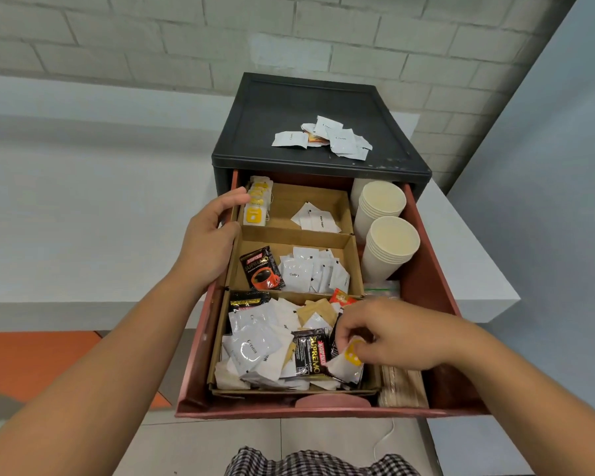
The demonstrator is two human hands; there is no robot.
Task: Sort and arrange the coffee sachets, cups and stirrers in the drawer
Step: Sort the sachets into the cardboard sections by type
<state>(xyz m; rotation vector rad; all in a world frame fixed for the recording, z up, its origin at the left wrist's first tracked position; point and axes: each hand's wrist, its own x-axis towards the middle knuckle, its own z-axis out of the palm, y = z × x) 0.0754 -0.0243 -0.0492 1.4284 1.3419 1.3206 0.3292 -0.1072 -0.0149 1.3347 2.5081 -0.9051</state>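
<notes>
The red drawer (426, 280) is pulled out of a black cabinet (289, 108). Inside it lie three cardboard compartments. The far one holds yellow-tagged tea bags (256, 204) and white sugar sachets (316, 219). In the middle one are a black Kopiko sachet (261, 269) and white coffee sachets (315, 274). The near one holds a mixed heap of sachets (265, 345). My right hand (392, 334) pinches a yellow-tagged tea bag (349, 359) over that heap. My left hand (210, 235) rests on the drawer's left side by the tea bags. Two stacks of paper cups (389, 242) lie on the right. Wooden stirrers (402, 386) lie at the near right.
Several white cream sachets (327, 137) lie loose on the cabinet top. The cabinet stands against a brick wall (152, 39), with a white ledge (468, 255) to its right. A white cable (385, 438) hangs below the drawer.
</notes>
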